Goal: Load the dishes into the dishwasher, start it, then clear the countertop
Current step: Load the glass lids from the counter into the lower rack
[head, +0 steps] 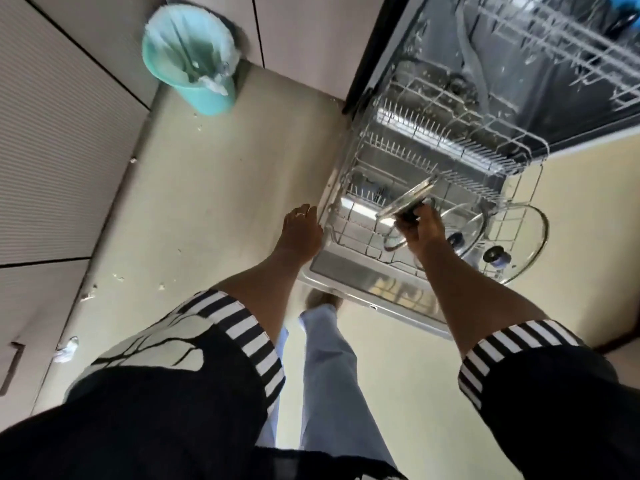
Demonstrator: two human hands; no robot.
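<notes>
Dark sleeves [138, 393] with striped black-white cuffs fill the bottom of frame, pale blue trouser leg [329, 375] between them. Right hand [420, 225] grips black knob of a clear glass lid [407, 200], tilted, metal-rimmed, over the front of the lower rack [415, 147], centre right. Left hand [299, 233] has loose straight fingers holding nothing, just beside the rack's left edge; contact unclear. Two more glass lids [519, 244] stand on edge in the rack's right side. Rack sits pulled out over the open dishwasher door [363, 275]. Upper rack [554, 39] is at upper right. Beige floor [207, 202] has white scraps. Teal bin [194, 81] with liner sits upper left, by grey cabinets [52, 133].
</notes>
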